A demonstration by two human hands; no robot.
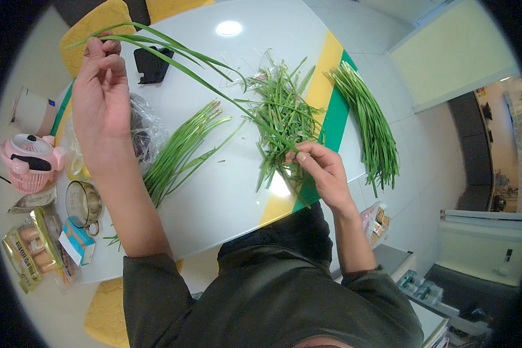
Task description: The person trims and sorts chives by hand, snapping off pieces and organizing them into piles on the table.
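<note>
Raised at the upper left, my left hand (pixel 103 80) pinches a few long green garlic chive leaves (pixel 165 50). One of these leaves stretches diagonally across to my right hand (pixel 324 169), whose thumb and forefinger grip its end. Below my right hand lies a tangled heap of chive trimmings (pixel 282 108), partly on clear plastic. A bundle of chives (pixel 187 148) rests mid-table, its pale ends pointing away from me and its near end partly behind my left forearm. Another neat bundle of chives (pixel 367 126) lies at the table's right end, beyond the green stripe.
On the white table (pixel 217 209) are a black plastic holder (pixel 153 65) and a clear plastic bag (pixel 145 130) with dark contents. At left stand a pink fan (pixel 32 161), a glass mug (pixel 81 203), a blue-and-white box (pixel 78 243) and a packaged food bag (pixel 35 252). Yellow chairs (pixel 93 26) adjoin the table.
</note>
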